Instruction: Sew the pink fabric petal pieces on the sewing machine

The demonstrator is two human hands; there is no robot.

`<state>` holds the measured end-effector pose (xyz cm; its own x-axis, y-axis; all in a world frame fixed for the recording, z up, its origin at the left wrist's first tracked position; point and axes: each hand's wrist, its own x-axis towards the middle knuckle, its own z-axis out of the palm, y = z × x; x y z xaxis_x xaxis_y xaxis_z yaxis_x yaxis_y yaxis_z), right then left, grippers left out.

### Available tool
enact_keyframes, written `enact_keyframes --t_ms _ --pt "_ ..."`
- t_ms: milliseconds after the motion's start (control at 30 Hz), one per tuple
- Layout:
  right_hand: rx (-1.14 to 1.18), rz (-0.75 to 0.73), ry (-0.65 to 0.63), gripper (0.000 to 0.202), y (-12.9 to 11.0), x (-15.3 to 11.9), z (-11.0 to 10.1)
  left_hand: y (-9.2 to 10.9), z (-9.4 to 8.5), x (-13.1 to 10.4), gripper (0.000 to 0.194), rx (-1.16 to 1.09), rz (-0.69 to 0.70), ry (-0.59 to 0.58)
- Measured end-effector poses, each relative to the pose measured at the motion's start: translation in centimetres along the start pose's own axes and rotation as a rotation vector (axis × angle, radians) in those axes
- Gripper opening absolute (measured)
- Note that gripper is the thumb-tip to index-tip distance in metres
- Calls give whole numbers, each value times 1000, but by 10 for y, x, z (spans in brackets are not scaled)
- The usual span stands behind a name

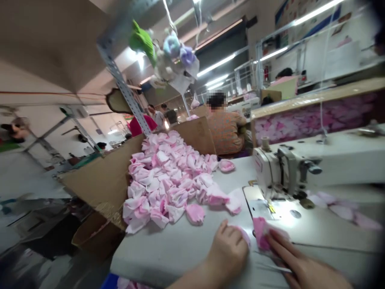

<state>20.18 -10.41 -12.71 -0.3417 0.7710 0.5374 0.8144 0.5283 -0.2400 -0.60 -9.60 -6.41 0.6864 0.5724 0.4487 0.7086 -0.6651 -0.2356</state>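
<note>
My left hand (231, 247) is closed, its fingers curled over a small pink fabric piece (244, 236) whose edge shows beside the knuckles. Close by on the right, my right hand (296, 257) pinches another pink fabric piece (261, 233) at the front of the sewing machine's plate (281, 214). A thin metal tool (275, 266) sticks out from under that hand; its kind is unclear. The white sewing machine (331, 160) stands just beyond, its lamp lighting the needle area. A large heap of pink cupped fabric pieces (168, 176) lies on the white table (156, 253) to the left.
Cardboard sheets (105, 184) wall the heap at the left and back. More pink pieces (345, 210) lie under the machine arm. A box of pink pieces (315, 120) stands behind it. Plush toys (171, 48) hang overhead. A person (227, 128) sits ahead, facing away.
</note>
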Motion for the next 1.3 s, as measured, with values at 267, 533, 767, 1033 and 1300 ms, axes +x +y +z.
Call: enact_keyframes --t_ms 267,533,767,1033,1300 --pt "-190 22 -176 44 -19 18 -39 4 -31 -13 36 -261 -105 -178" --pt "-142 -11 -334 58 -8 27 -51 12 -15 -14 29 -195 -77 32" --pt "-95 -51 -393 42 5 39 -62 12 -45 35 29 -449 -48 116" --pt "-29 -90 -499 19 14 49 -67 29 -6 97 16 -375 14 -52" --pt "-119 -151 -420 45 20 36 -66 15 20 86 16 -259 -48 -92"
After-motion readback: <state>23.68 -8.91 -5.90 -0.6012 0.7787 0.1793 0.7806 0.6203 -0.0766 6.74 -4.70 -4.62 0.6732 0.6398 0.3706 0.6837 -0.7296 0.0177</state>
